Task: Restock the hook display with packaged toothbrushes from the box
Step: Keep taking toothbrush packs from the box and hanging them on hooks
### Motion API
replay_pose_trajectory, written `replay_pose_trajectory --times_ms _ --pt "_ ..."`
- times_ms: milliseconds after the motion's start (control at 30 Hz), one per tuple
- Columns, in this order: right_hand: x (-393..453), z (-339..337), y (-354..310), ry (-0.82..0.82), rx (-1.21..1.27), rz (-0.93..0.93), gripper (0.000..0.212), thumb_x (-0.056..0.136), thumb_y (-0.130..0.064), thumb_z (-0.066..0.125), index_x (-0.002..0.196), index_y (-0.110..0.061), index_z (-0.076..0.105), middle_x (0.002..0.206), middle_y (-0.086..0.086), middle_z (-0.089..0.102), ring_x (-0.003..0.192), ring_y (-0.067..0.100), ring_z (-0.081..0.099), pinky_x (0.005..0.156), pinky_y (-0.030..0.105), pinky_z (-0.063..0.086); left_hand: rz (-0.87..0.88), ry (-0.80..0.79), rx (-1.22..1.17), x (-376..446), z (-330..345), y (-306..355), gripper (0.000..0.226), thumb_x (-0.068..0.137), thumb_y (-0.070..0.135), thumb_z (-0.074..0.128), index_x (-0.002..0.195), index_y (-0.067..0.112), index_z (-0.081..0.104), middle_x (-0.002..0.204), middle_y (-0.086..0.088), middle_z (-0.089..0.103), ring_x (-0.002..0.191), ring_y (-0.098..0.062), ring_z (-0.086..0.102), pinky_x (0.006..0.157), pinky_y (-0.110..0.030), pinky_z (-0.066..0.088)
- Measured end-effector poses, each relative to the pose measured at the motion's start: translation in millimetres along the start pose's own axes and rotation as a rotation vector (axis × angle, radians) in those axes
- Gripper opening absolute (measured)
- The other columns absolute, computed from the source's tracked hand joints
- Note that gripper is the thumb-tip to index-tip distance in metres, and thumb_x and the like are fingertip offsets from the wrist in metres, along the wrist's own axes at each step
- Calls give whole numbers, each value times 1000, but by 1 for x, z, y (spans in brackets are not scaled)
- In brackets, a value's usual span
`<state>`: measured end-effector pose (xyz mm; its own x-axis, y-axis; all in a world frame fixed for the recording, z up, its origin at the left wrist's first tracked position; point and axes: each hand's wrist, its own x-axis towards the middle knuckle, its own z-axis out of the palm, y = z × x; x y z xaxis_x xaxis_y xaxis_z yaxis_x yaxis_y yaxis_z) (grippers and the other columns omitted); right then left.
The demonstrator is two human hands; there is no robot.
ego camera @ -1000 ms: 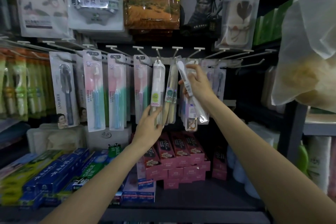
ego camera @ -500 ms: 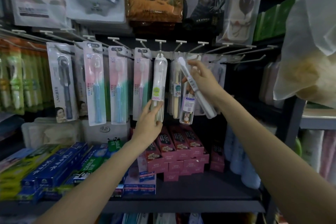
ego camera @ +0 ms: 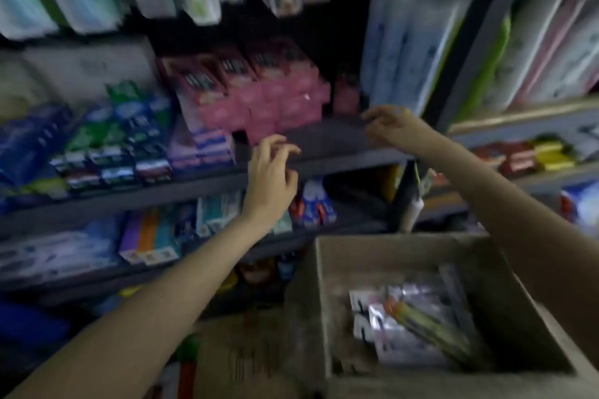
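Your left hand (ego camera: pixel 270 168) and right hand (ego camera: pixel 390 125) hang empty before the shelf (ego camera: pixel 324 142), fingers loosely curled and spread — the packaged toothbrushes (ego camera: pixel 411 330) lie in the cardboard box (ego camera: pixel 327 301) below your right arm.

Ahead of you, pink cartons (ego camera: pixel 259 97) sit stacked on a dark shelf (ego camera: pixel 324 139), just beside blue and green boxes (ego camera: pixel 107 139) on their left. White packs (ego camera: pixel 408 42) stand upright right of the cartons.
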<state>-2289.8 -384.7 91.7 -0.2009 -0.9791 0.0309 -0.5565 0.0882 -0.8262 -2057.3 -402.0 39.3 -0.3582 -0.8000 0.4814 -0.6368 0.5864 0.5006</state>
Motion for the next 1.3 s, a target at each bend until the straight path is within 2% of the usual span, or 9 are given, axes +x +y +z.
replay_pose_trajectory --times_ms 133,233,300,400,567,700,933,1133,1300 --pt "-46 5 114 -149 273 340 21 77 10 58 86 -8 63 59 5 62 40 5 58 42 17 48 -22 -293 20 -54 68 2 37 71 4 50 106 5 62 119 -16 55 108 -37 54 94 -39 41" --pt "-82 26 193 -185 186 537 19 65 6 76 78 -3 67 68 13 65 57 17 65 60 27 56 -32 -468 68 -92 97 2 40 82 4 52 121 11 55 136 -9 44 124 -29 43 102 -41 35" --pt "-101 50 240 -234 -36 536 21 77 7 68 97 7 65 99 25 65 93 36 63 88 44 50 -56 -551 110 -113 113 0 42 88 7 51 129 16 49 144 -3 35 131 -23 33 106 -35 29" --pt "-133 81 289 -364 -364 515 45 86 -9 64 128 1 50 127 19 54 115 35 53 94 35 38 -129 -675 178 -136 130 -5 45 90 12 49 134 19 42 149 0 28 136 -21 25 110 -32 24" --pt "-165 109 358 -547 -578 530 95 73 -27 77 145 -5 19 145 21 30 131 36 35 104 38 35 -191 -732 207 -150 136 -13 44 91 9 48 134 15 42 144 0 32 135 -17 22 108 -25 20" --pt "-168 134 350 -531 -707 467 81 78 -42 70 141 -12 29 134 18 37 118 41 43 97 42 38 -188 -728 190 -147 136 -16 43 90 8 49 133 14 43 141 -1 35 133 -17 25 107 -23 20" --pt "-124 119 273 -239 -221 467 18 88 -21 61 93 -4 62 83 12 60 76 21 53 60 24 40 -200 -712 189 -143 138 -14 45 89 9 51 134 13 43 139 -1 40 130 -17 31 106 -24 24" --pt "-112 88 236 -130 428 445 7 82 -2 66 82 -9 64 77 2 66 67 6 63 68 28 52 -237 -614 90 -132 144 -4 40 90 18 56 128 14 49 133 -2 49 124 -18 43 100 -26 32" --pt "-112 99 207 -203 834 460 6 86 0 58 91 -4 62 83 7 67 73 14 68 70 25 57 -476 -784 -400 -119 157 17 33 85 16 65 115 5 57 113 -10 64 96 -11 58 75 -7 42"
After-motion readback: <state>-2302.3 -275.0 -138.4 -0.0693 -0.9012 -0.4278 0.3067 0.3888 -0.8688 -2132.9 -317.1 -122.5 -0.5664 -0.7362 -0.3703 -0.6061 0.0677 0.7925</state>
